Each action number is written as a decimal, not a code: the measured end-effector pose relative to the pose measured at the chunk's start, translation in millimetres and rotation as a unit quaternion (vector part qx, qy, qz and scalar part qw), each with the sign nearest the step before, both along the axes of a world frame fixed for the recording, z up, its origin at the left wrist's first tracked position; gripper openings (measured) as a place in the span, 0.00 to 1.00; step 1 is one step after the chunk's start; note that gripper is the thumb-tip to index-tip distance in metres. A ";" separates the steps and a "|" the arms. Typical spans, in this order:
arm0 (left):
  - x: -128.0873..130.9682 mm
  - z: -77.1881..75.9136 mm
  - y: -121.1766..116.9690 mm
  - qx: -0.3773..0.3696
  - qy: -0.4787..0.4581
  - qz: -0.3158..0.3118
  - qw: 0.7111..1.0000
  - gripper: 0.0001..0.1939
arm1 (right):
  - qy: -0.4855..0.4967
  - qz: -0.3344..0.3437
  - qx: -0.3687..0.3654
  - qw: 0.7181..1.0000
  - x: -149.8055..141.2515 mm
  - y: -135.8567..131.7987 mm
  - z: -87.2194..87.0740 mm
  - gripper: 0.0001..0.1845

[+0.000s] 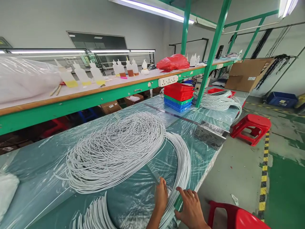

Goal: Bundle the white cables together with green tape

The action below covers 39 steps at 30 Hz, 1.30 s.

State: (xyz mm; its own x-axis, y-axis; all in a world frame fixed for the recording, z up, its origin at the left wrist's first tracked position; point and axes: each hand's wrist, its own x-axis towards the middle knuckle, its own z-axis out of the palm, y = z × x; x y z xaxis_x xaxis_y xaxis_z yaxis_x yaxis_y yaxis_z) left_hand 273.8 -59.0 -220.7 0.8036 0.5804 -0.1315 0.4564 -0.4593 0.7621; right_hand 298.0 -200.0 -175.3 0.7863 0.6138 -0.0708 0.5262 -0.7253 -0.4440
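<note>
As the head view looks down on the counter [207, 162], two bare hands are at work near its close edge, with a bunch of white wires [185, 159] running between them. The left hand [162, 195] is just to the left of the bunch, and the right hand [191, 206] is on its right side. The left hand has its fingers closed on the near end of a thin, flat strip [153, 173]. The right hand is partly open, with its thumb and first finger apart. A green piece [178, 203] sits between them, but I cannot tell if they grip it.

The bunch is long and bent like a bow. Its far part starts by the right end of a big white wire coil [116, 149], swings out to the right, then bends back down to the hands and the bottom edge. The strip is straight. It slants away from the person and to the left, so its far tip points at the coil. The coil is long too, and it slants from near on the left to far on the right. More white wires [96, 213] curve at the bottom, left of the hands.
</note>
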 end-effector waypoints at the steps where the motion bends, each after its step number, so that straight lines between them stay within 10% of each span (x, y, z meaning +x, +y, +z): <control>1: 1.4 -4.0 0.9 0.005 0.013 -0.006 1.000 0.14 | 0.007 0.010 -0.004 1.000 2.6 0.4 -1.8 0.32; 11: 4.3 -16.3 2.2 0.054 0.121 -0.050 0.990 0.14 | 0.083 0.106 -0.046 0.990 25.2 -0.5 -3.4 0.28; 39: 0.9 -18.5 13.9 0.064 0.032 -0.214 0.974 0.12 | 0.117 0.066 -0.028 0.991 23.4 0.3 -15.7 0.28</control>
